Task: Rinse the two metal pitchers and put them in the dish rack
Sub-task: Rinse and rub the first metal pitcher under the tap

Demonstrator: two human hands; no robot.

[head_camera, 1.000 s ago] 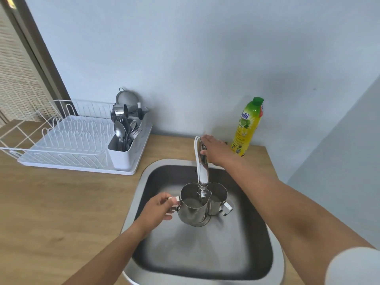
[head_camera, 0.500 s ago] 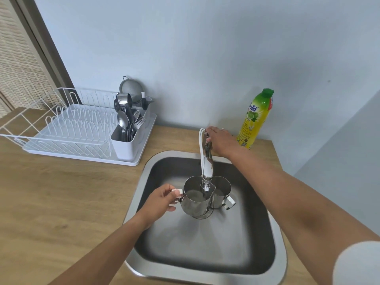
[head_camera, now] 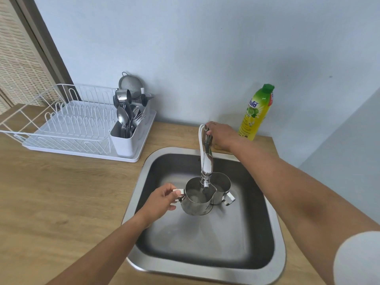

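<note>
**Left hand holds a pitcher under the tap, right hand on the tap**

The left hand (head_camera: 162,199) reaches over the sink's left rim. Its fingers and thumb are curled round the handle of the nearer metal pitcher (head_camera: 195,202). That pitcher is upright, mouth up, directly beneath the tap's nozzle and near the middle of the basin. Whether it rests on the basin floor or hangs just above it cannot be told, nor can I make out whether water is running.

The right hand (head_camera: 222,135) lies over the back end of the tap (head_camera: 207,161) at the sink's rear rim, with the fingers draped toward the left. What is under the palm is hidden, so I cannot tell whether this hand grips anything or only rests there. A white sleeve (head_camera: 357,258) shows at the lower right edge.

The second metal pitcher (head_camera: 223,187) stands upright just behind and to the right of the first, its handle pointing right. The two sit close against each other, but contact cannot be confirmed.

The steel sink (head_camera: 133,204) is set into the wooden worktop (head_camera: 61,192) toward its right end. A white dish rack (head_camera: 67,124) sits at the worktop's back left. At the rack's right end, a white holder (head_camera: 125,145) is packed with cutlery (head_camera: 125,117). A small metal cup (head_camera: 123,95) and a mesh strainer (head_camera: 129,83) are behind it. A yellow dish soap bottle (head_camera: 257,114) with a green cap stands at the back right corner, against the wall.
</note>
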